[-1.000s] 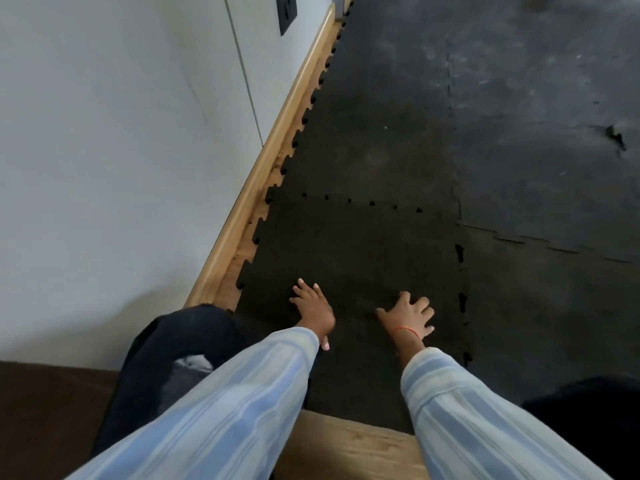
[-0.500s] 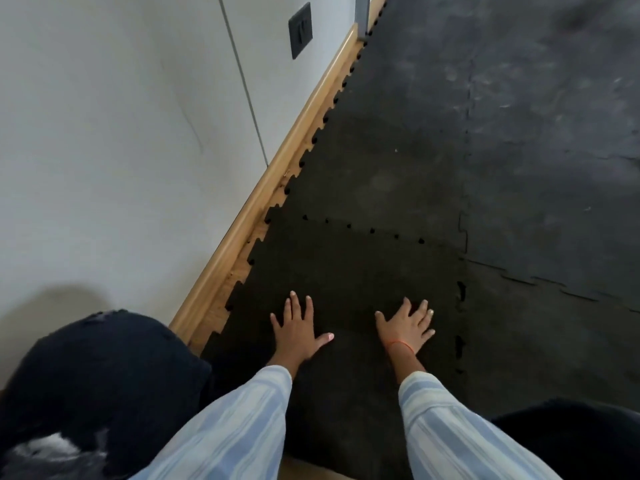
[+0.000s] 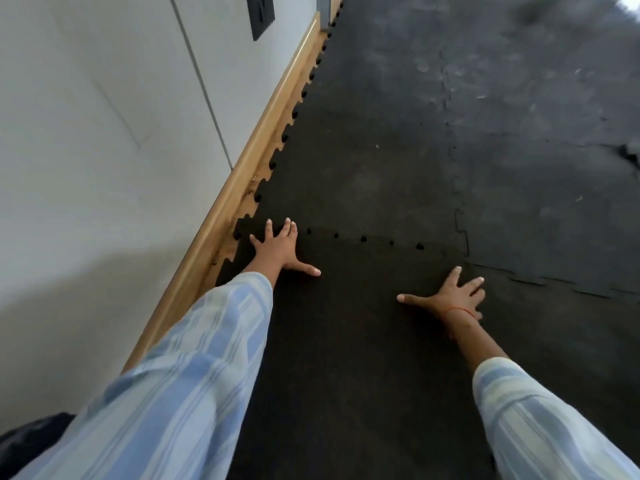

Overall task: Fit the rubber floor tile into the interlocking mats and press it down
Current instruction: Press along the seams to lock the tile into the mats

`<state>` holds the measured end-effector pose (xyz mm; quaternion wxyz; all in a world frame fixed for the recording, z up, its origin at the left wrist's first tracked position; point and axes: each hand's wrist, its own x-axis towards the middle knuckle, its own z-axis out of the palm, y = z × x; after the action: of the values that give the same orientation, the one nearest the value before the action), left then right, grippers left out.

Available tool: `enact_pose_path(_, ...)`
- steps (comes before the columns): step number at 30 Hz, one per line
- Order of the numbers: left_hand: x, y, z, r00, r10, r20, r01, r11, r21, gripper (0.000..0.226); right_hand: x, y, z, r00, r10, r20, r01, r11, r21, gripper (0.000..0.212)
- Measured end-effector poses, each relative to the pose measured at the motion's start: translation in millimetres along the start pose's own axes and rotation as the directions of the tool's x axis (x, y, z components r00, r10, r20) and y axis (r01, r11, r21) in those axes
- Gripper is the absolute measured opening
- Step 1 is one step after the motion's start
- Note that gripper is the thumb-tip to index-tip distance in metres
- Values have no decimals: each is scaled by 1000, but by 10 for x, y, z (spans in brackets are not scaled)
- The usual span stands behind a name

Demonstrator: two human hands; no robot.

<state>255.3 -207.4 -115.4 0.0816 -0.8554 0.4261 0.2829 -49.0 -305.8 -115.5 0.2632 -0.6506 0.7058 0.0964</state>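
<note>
A dark rubber floor tile [image 3: 356, 306] with toothed edges lies flat among the greyer interlocking mats [image 3: 398, 150]. Small gaps show along its far seam [image 3: 363, 238]. My left hand [image 3: 277, 251] lies flat on the tile's far left corner, fingers spread, close to the wall. Near the far right corner of the tile my right hand [image 3: 450, 297] rests flat with fingers apart, beside the seam to the right-hand mat. Neither hand holds anything. Striped light-blue sleeves cover both forearms.
A white wall [image 3: 104, 133] with a wooden skirting board [image 3: 242, 174] runs along the left edge of the mats. A dark wall plate [image 3: 260, 12] sits high on the wall. A raised, torn spot [image 3: 628, 152] shows in the mats at far right.
Both hands have slid forward over the tile from its middle to its far corners, the left toward the wall, the right toward the right seam. The camera has moved forward.
</note>
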Motion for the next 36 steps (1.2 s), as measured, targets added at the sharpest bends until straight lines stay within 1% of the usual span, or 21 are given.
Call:
enact_pose_path(2,59,-29,24,1000,9,9,-9,1000,6,134,-74,23,37,996,77,-35,-78,997,-24,148)
enact_pose_path(3,63,-22,55,1000,24,9,-24,1000,-1,131,-118,37,56,994,82,-68,-85,996,-42,147)
enact_pose_path(5,27,21,109,998,65,15,-65,998,-17,129,-194,71,71,990,58,-126,-67,995,-72,143)
enact_pose_path(6,0,51,123,996,82,19,-81,996,-24,129,-223,78,51,990,49,-132,-60,995,-78,142)
enact_pose_path(9,-60,112,145,995,93,22,-93,995,-30,129,-313,111,-20,994,46,-98,-55,995,-87,141)
enact_pose_path(11,-95,115,157,994,98,38,-97,995,-27,127,-412,125,-3,993,44,-107,-51,996,-67,138)
enact_pose_path(14,-128,85,168,994,102,48,-101,995,-22,126,-565,98,89,980,19,-197,-19,1000,3,128)
enact_pose_path(16,-136,89,164,993,106,56,-106,994,-10,126,-609,94,101,976,6,-219,-10,1000,-17,120)
enact_pose_path(19,-145,86,152,992,108,60,-108,994,-16,125,-624,127,64,979,-9,-204,-11,996,-94,109)
enact_pose_path(21,-161,95,152,992,108,71,-106,994,-26,125,-633,182,48,981,-14,-192,-6,995,-102,106)
enact_pose_path(26,-156,114,176,991,109,80,-109,994,-7,124,-683,273,88,986,-23,-163,5,994,-113,106)
enact_pose_path(32,-224,158,228,991,133,35,-133,991,7,123,-697,318,53,991,-25,-131,6,989,-145,107)
enact_pose_path(36,-252,176,191,988,149,34,-149,989,-9,121,-691,336,-13,997,1,-75,-7,998,-70,107)
